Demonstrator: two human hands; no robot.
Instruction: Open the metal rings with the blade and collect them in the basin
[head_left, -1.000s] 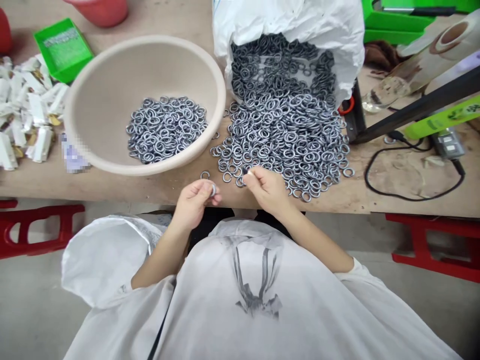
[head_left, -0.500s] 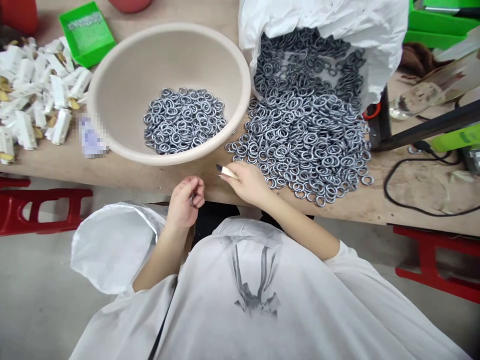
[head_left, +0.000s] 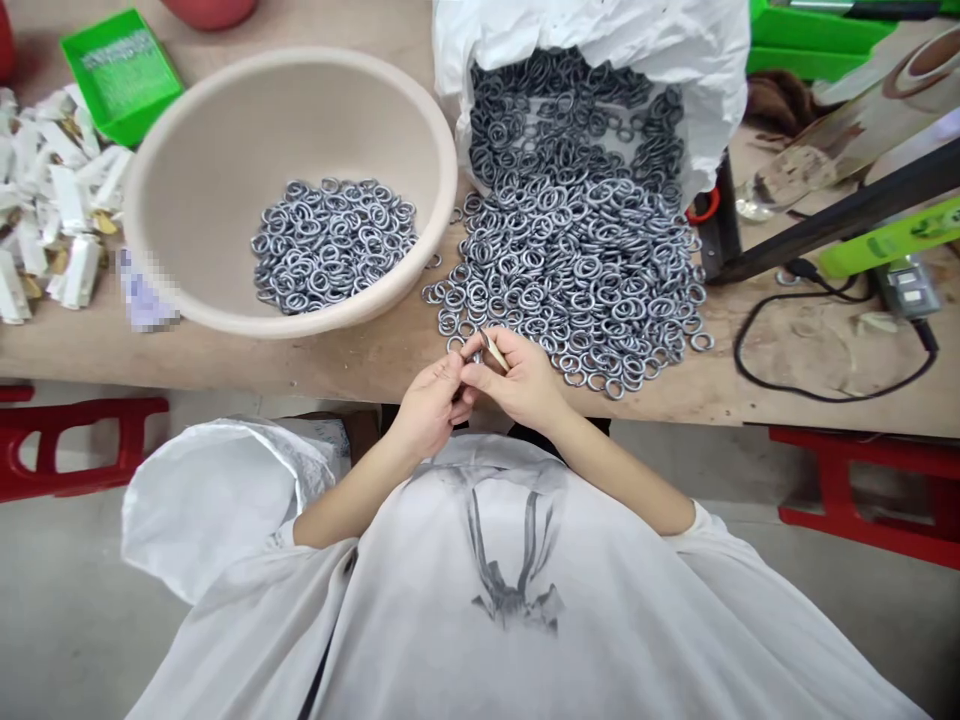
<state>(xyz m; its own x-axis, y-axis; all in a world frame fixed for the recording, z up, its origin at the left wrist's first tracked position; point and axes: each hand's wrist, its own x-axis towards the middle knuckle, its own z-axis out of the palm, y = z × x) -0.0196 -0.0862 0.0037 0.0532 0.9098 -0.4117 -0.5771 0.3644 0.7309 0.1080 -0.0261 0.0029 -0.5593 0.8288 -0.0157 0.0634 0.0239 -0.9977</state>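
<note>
Head view, tool: we see a small pale-handled tool [head_left: 496, 353] in the right hand [head_left: 529, 385], its long axis running from far left to near right, its darker end toward far left
Hands: the right fingers close round the tool; the left hand [head_left: 427, 410] has curled fingers, tips meeting the right hand's, and we cannot tell whether it pinches a ring
Heap: the ring heap [head_left: 585, 270] lies far and right of our hands, just beyond the right, the nearer one, and spills from a white bag [head_left: 592, 25]
Bowl: we find the beige bowl [head_left: 210, 200] far and left, nearer the left hand, holding more rings [head_left: 330, 245]
Bench: brown top [head_left: 300, 365], our hands over its near edge
Room: red stools [head_left: 142, 445] left and right, grey floor [head_left: 60, 580]
</note>
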